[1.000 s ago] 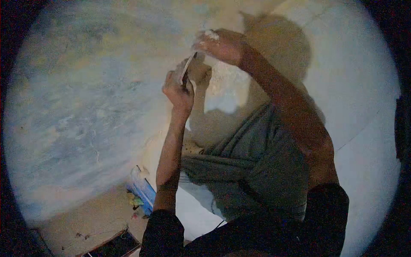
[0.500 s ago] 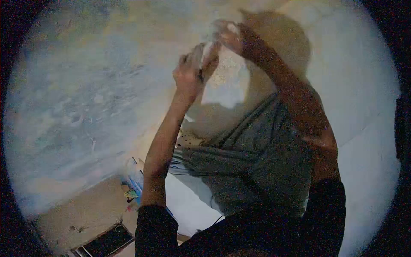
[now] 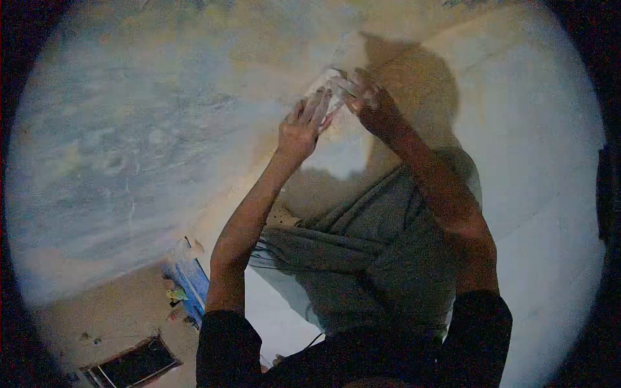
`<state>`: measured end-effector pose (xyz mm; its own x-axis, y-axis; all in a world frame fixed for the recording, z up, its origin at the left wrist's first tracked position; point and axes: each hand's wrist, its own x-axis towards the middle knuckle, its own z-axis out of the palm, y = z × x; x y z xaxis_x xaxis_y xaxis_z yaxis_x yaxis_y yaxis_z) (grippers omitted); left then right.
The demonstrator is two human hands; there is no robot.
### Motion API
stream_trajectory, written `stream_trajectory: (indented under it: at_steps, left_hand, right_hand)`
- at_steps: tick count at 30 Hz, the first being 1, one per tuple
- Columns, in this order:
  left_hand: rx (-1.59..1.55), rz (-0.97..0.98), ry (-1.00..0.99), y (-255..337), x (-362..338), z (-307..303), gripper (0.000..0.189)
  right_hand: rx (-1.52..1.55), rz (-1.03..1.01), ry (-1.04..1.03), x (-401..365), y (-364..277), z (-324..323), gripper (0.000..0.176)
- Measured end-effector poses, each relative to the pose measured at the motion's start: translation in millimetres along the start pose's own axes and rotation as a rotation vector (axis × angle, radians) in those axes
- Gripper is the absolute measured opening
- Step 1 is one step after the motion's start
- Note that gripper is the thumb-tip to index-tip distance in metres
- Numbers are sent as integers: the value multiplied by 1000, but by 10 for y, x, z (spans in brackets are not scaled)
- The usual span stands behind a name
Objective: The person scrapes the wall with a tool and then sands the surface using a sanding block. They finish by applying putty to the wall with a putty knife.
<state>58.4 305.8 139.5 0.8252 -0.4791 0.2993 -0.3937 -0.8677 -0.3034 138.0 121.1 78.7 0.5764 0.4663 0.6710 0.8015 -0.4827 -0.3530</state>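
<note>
Ahead of me, a small white, crumpled-looking thing [image 3: 334, 98] is between my two hands; its kind I cannot tell. My left hand [image 3: 301, 129] has its long fingers laid along one side of it, the thumb on the other side. From the right, my right hand [image 3: 372, 107] reaches in with bent fingers closed at its upper end. Pale, powdery smears show on the fingers of both hands. A bright white patch [image 3: 339, 152] of light lies on the surface below the hands, framed by shadow.
Grey cloth [image 3: 362, 258] drapes over my lap. A broad mottled blue-grey surface [image 3: 129, 149] stretches to the left, a pale one [image 3: 537, 194] to the right. At lower left are a blue item [image 3: 193, 275] and a dark rectangular frame [image 3: 132, 365] on brown ground.
Both hands have come lower in the view, the left also shifting slightly right. The white thing stays between them, and my right fingers have drawn down against it.
</note>
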Motion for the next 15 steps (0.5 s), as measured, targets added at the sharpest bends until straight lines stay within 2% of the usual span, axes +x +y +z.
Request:
stream_trajectory:
  at_steps: [2,4,5,7,8,10,14,15]
  left_hand:
    - [38,-17,-49,-8,-11,26,61]
    - [-138,-8,20,-27,-2,77,60]
    - [-138,-11,19,-36,-20,95,60]
    - [-140,-6,50,-48,-24,100,62]
    - [-144,-10,48,-40,-33,104,62]
    - [-121,-19,109,-18,14,81,62]
    - [-98,-58,86,2,68,24,58]
    - [-78,-64,58,2,80,3,55]
  right_hand:
    - [-10,67,-16,15,24,31,33]
    - [103,-34,53,-14,80,128,34]
    - [105,-35,51,-50,103,170,34]
    - [83,-177,211,-47,111,148,35]
    - [84,-177,205,-48,113,140,35]
    - [102,-53,35,-40,130,130,36]
    - [266,93,59,-104,182,314,36]
    - [178,37,55,-67,153,213,37]
